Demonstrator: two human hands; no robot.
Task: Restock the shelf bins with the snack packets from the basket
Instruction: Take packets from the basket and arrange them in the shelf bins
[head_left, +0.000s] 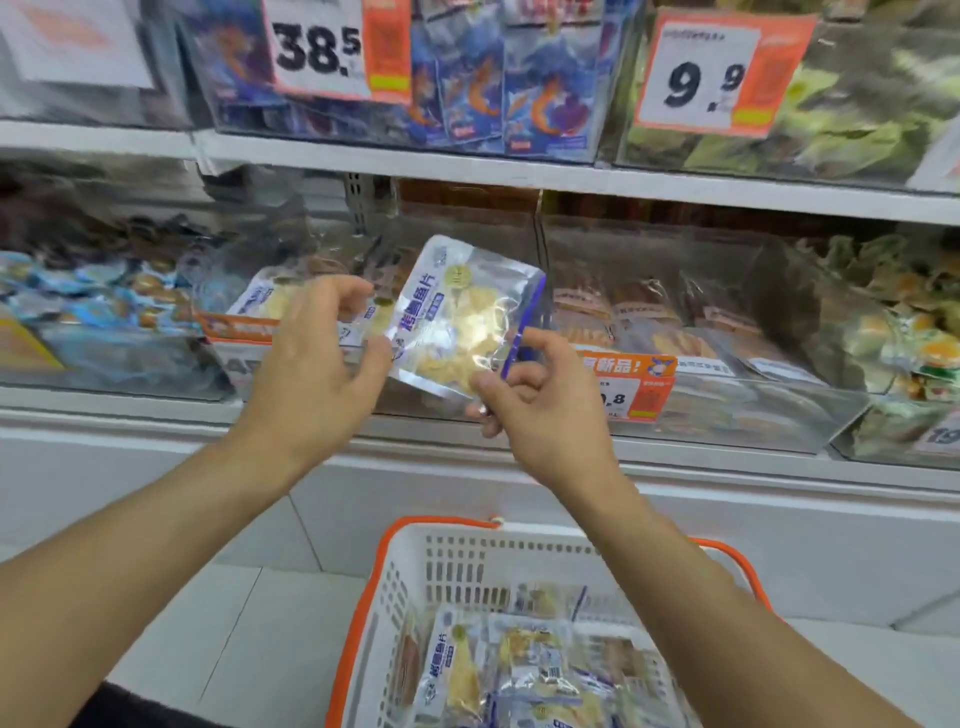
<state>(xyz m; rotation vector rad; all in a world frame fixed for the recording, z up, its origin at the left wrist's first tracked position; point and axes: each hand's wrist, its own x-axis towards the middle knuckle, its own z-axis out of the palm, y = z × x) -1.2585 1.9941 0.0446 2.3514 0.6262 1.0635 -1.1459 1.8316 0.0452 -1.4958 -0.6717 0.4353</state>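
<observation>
the shelf (519, 174) fills the upper half, its clear bins in a row. the basket (415, 571) sits at 6 o'clock with more snack packets (519, 670) inside. the target bin (291, 358) lies at 9 o'clock of the hands, already holding like packets. the right hand (545, 410) pinches one packet (457, 317) by its lower corner; the left hand (311, 358) touches its left edge, fingers (343, 291) loosely curled. judged mid-placement: next, guide the packet over the bin's front wall and let go.
</observation>
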